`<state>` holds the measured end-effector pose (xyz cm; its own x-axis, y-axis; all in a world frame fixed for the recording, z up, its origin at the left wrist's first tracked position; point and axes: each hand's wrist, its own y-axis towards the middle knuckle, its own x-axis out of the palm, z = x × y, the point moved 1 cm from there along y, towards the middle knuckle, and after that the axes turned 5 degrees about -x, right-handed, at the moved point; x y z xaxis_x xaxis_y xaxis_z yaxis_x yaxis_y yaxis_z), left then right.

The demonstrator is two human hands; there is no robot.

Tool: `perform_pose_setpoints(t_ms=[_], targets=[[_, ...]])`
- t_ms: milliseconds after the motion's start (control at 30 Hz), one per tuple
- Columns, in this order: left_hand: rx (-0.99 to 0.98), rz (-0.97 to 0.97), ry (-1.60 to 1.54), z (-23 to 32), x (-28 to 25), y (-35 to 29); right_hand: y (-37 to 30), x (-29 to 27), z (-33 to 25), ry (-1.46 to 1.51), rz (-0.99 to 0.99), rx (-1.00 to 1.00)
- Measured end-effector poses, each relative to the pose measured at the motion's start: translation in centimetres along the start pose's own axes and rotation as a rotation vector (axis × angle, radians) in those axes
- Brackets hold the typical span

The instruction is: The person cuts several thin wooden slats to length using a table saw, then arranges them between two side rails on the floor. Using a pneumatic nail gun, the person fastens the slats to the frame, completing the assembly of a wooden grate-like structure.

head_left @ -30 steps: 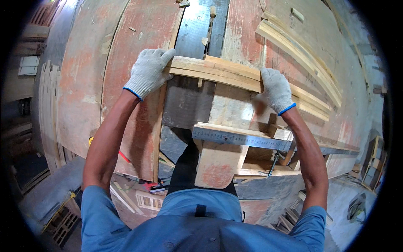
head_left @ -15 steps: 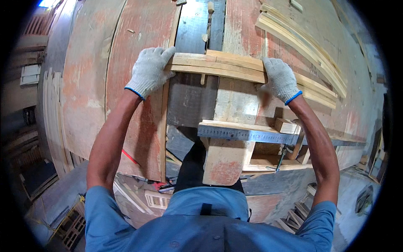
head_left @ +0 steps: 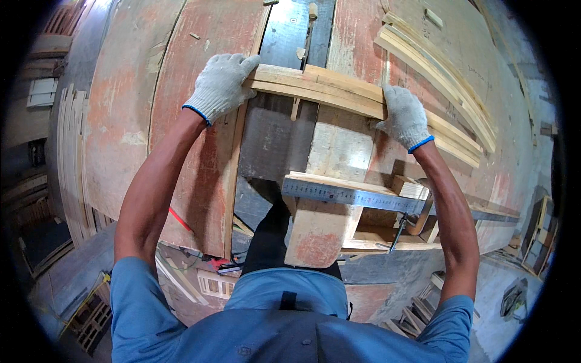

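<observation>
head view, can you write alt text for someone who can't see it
A person's gloved left hand and right hand grip pale wooden strips held across a worn, reddish workbench, seen from above. Nearer the body, a metal ruler runs along a wooden board, with a clamp near it; more loose strips lie at upper right.

Wood strips between left grip and right grip — ruler nearer, slats beyond to the right

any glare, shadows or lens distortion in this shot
Head view: white glare on the metal plate; head view: dark shadow on the reddish board beside the left forearm; head view: long pale strips at right look bowed by the fisheye, corners black, left hand fairly sharp.
</observation>
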<state>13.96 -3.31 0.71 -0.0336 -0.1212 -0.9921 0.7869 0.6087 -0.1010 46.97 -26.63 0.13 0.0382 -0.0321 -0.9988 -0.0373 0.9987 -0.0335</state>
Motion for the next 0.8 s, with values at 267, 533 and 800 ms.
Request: perform_pose_setpoints(t_ms=[267, 533, 800], targets=[[0.015, 0.073, 0.007, -0.6, 0.8, 0.7, 0.4, 0.1, 0.4, -0.015, -0.033, 0.036], [0.045, 0.084, 0.045, -1.3, 1.5, 1.4, 1.0, 0.5, 0.8, -0.017, -0.036, 0.052], [0.069, 0.132, 0.004, -1.5, 1.1, 1.8, 1.0, 0.3, 0.5, -0.008, -0.041, 0.082]])
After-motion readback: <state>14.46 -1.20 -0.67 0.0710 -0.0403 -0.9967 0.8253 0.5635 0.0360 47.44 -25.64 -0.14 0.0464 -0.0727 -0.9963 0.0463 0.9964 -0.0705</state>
